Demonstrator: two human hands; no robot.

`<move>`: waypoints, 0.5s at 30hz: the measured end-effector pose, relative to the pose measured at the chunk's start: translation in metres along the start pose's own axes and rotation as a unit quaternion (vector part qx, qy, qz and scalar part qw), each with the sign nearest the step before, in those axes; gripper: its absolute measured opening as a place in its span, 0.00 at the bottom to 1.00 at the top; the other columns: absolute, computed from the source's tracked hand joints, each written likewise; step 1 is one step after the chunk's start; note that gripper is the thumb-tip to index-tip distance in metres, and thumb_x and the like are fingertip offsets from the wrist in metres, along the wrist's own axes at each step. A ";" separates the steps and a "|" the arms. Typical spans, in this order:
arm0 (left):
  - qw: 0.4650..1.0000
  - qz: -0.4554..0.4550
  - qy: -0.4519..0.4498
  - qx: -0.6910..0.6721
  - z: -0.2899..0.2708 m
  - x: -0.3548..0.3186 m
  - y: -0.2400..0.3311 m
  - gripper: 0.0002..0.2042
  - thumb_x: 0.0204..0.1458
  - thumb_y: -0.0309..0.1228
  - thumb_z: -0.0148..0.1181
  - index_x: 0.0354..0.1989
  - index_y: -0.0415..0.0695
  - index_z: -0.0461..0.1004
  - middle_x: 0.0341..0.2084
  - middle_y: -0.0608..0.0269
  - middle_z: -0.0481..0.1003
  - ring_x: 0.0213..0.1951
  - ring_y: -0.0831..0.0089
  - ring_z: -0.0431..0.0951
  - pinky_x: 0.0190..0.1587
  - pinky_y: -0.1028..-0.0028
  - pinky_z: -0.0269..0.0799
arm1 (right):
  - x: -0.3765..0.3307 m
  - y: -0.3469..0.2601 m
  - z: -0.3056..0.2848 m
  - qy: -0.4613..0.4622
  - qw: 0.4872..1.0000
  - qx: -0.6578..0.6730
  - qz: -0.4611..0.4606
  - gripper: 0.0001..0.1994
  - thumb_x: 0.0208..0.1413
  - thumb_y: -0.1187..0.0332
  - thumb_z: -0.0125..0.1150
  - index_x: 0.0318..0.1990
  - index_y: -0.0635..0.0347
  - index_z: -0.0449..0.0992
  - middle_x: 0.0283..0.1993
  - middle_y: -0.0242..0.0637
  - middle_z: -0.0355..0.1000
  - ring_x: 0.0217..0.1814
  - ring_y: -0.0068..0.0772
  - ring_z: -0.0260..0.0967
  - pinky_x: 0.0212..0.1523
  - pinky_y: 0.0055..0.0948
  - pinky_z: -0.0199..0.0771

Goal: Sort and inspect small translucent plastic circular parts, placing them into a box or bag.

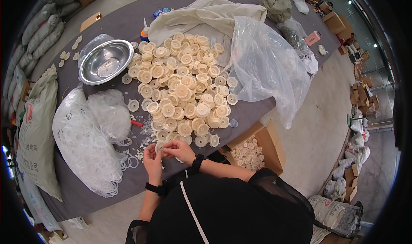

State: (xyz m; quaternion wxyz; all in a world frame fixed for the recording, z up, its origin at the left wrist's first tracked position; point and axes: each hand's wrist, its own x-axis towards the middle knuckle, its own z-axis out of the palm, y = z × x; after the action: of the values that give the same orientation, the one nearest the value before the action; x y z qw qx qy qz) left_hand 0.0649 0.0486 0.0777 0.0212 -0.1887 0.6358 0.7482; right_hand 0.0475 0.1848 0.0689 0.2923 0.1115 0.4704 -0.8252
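- At the near edge of the worktop (251,113), a small pale piece (160,147) sat between the fingertips of both hands, partly hidden by them.
- The left hand (152,161) pinched it from the left and the right hand (182,152) from the right; both touched it, so neither was nearer. Its long axis could not be made out.
- Straight ahead of the hands, away from the wearer, lay the pile of cream discs (182,91). Its lowest discs were just beyond the fingers, and its bulk lined up more with the right hand than the left.
- Just left of the fingers were scattered small bits (143,137), with a red object (137,123) beyond them.
- Farther left lay a clear bag of rings (86,143), some loose at its lower right; a steel bowl (88,67) stood beyond it.
- To the right, below the worktop's edge, an open carton (277,153) held more pale pieces.
- Beyond the pile were a crumpled cloth (193,19) and, to its right, a plastic sheet (270,72).
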 end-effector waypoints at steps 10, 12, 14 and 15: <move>1.000 0.010 -0.016 0.020 0.003 -0.002 0.003 0.13 0.44 0.18 0.54 0.39 0.36 0.65 0.33 0.62 0.70 0.33 0.79 0.71 0.37 0.82 0.67 | 0.001 0.001 0.001 0.012 0.998 -0.059 -0.008 0.09 0.50 0.74 0.54 0.39 0.66 0.69 0.33 0.36 0.70 0.32 0.22 0.69 0.34 0.20 0.71; 0.999 0.014 -0.018 0.026 0.002 -0.002 0.002 0.12 0.44 0.19 0.54 0.39 0.36 0.65 0.33 0.62 0.70 0.33 0.79 0.71 0.36 0.82 0.68 | 0.000 -0.003 0.002 0.021 0.996 -0.082 -0.008 0.10 0.49 0.74 0.54 0.40 0.66 0.68 0.34 0.35 0.70 0.32 0.22 0.69 0.34 0.20 0.71; 1.000 0.012 -0.013 0.021 0.002 -0.004 0.004 0.12 0.44 0.19 0.54 0.39 0.36 0.65 0.33 0.62 0.70 0.33 0.79 0.71 0.36 0.82 0.68 | -0.006 -0.019 0.007 0.081 0.932 -0.352 -0.034 0.15 0.48 0.74 0.56 0.44 0.66 0.65 0.37 0.35 0.69 0.37 0.22 0.68 0.38 0.21 0.69; 1.000 0.011 -0.013 0.021 0.003 -0.005 0.005 0.12 0.44 0.19 0.54 0.39 0.36 0.65 0.33 0.62 0.70 0.33 0.79 0.71 0.36 0.82 0.68 | -0.004 -0.016 0.006 0.081 0.932 -0.352 -0.034 0.15 0.48 0.74 0.56 0.44 0.66 0.65 0.37 0.35 0.69 0.37 0.22 0.68 0.38 0.21 0.69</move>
State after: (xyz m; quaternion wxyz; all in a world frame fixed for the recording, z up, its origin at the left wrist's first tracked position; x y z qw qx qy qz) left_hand 0.0672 0.0511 0.0842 0.0249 -0.1717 0.6534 0.7369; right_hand 0.0424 0.1877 0.0849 0.2460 0.0517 0.7564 -0.6039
